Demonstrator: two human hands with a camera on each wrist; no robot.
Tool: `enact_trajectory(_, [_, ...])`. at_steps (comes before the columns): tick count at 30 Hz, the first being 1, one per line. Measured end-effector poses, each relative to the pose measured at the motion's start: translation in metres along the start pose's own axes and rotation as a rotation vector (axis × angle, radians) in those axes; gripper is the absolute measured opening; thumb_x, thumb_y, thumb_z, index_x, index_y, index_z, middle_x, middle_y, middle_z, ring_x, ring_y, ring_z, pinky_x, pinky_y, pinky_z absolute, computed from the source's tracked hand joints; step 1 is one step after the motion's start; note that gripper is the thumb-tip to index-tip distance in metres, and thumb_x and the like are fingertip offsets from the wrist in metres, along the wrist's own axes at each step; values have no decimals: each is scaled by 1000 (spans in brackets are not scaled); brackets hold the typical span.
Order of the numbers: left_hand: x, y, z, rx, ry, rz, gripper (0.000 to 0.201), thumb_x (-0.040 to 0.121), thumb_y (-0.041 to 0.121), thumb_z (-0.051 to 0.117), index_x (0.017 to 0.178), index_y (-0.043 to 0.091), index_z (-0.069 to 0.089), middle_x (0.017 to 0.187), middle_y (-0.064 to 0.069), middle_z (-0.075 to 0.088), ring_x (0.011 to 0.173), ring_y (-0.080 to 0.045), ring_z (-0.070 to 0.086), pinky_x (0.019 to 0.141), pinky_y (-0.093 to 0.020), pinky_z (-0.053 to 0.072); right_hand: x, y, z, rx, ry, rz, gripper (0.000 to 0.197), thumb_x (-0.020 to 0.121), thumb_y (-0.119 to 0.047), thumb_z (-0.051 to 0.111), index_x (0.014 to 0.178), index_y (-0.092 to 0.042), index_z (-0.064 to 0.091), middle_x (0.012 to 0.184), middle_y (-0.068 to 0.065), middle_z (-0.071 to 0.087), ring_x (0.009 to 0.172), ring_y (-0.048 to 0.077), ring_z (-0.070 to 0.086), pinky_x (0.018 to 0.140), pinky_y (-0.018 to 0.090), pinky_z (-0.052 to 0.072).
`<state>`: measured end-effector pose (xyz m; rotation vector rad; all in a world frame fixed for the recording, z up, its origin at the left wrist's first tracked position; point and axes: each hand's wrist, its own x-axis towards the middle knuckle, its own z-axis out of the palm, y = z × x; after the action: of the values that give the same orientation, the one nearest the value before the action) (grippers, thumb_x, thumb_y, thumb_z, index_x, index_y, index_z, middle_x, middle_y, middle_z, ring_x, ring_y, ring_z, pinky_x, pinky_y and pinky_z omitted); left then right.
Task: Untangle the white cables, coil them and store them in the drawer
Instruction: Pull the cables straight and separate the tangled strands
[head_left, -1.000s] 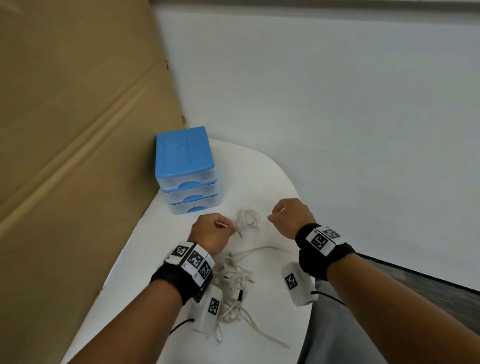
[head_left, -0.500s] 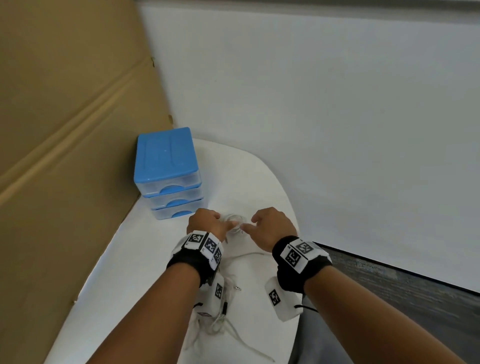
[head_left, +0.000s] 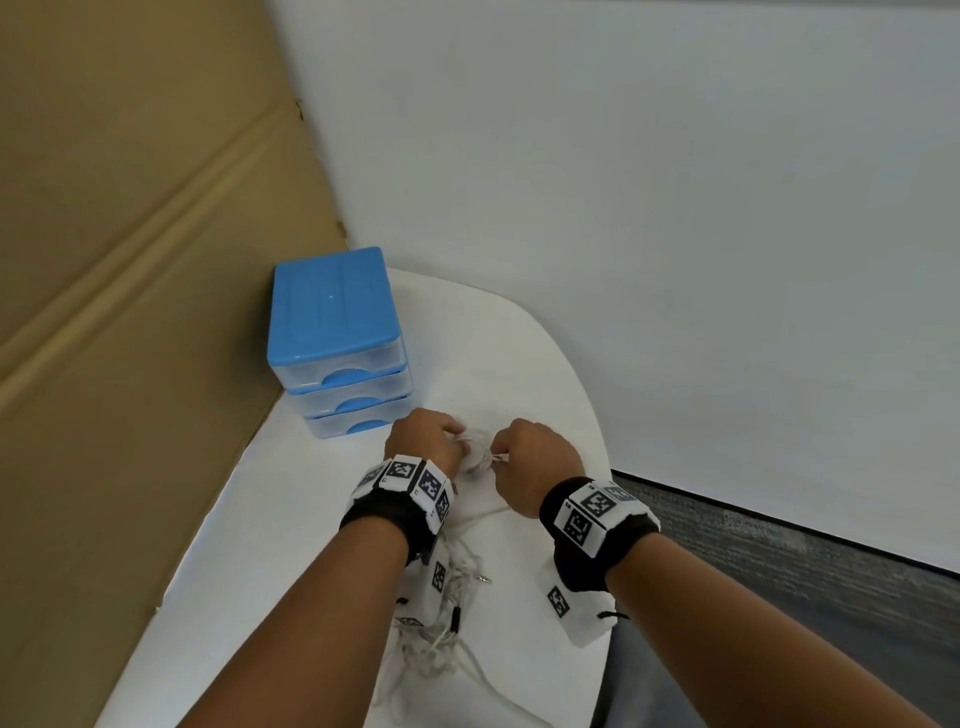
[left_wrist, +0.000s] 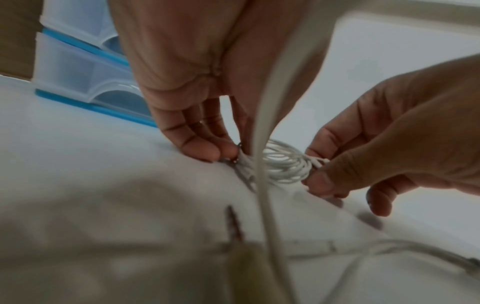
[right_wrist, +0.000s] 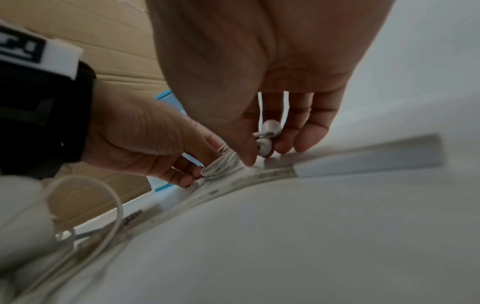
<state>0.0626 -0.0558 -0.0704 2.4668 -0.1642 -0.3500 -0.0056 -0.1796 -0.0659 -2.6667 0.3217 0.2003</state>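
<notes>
Here both hands (head_left: 480, 457) pinch the coiled cable (left_wrist: 283, 164) mid-table (head_left: 545, 374).

One drawer unit (head_left: 336, 332) of three stacked drawers, far left; one coiled white cable (left_wrist: 281, 164) with two earbuds (right_wrist: 267, 136); one loose tangle (head_left: 441, 629) near, perhaps several cables; two hands; one table (head_left: 291, 519).

Both forearms reach forward side by side, wrists banded, the left hand (head_left: 423, 441) turned fingers-down with fingertips (left_wrist: 207, 150) pinched together on one side of a coiled cable (left_wrist: 281, 166), the right hand (head_left: 535, 467) opposite, thumb and fingers curled pinching its other side.
</notes>
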Motion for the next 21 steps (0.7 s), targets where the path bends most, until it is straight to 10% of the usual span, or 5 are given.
enact_trajectory(7, [-12, 5, -13, 68, -41, 32, 10, 83, 18, 69, 73, 15, 71, 77, -3, 70, 76, -21, 65, 65, -27, 49, -10, 8, -18, 159, 26, 38, 22, 93, -29, 57, 105, -21, 73, 111, 2, 71, 105, 24, 63, 88, 32, 51])
enact_trajectory(16, [-44, 22, -61, -753, -238, -123, 26, 79, 6, 78, 102, 11, 68, 89, -18, 73, 69, -19, 64, 61, -24, 58, -24, 16, -37, -94, 209, -129, 28, 98, -29, 47, 111, -21, 71, 115, 0, 59, 112, 20, 50, 83, 35, 50])
enact_trajectory(21, [-56, 28, -68, -890, -178, -130, 13, 81, 6, 75, 90, 12, 68, 86, -14, 72, 68, -20, 60, 54, -22, 57, -37, 0, -45, -50, 255, -152, 29, 97, -26, 48, 123, -26, 62, 112, -1, 68, 105, 24, 61, 81, 30, 45])
